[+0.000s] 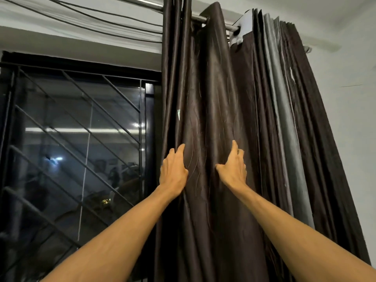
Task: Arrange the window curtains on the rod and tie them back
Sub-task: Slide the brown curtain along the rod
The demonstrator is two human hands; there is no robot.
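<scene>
A dark brown satin curtain [211, 94] hangs in deep folds from a metal rod [198, 18] at the top. My left hand [173, 169] lies on the curtain's left folds, fingers reaching up and tucked into a fold near the left edge. My right hand [233, 165] presses flat on the folds to the right, index finger pointing up and thumb spread left. A broad fold bulges between the two hands. Further right hang more bunched panels, among them a grey one [282, 110]. No tie-back is visible.
A dark window [81, 139] with a diagonal metal grille fills the left. Several cables [91, 19] run along the wall above it. A pale wall [352, 98] lies right of the curtains, and the rod's far end [308, 50] shows beyond them.
</scene>
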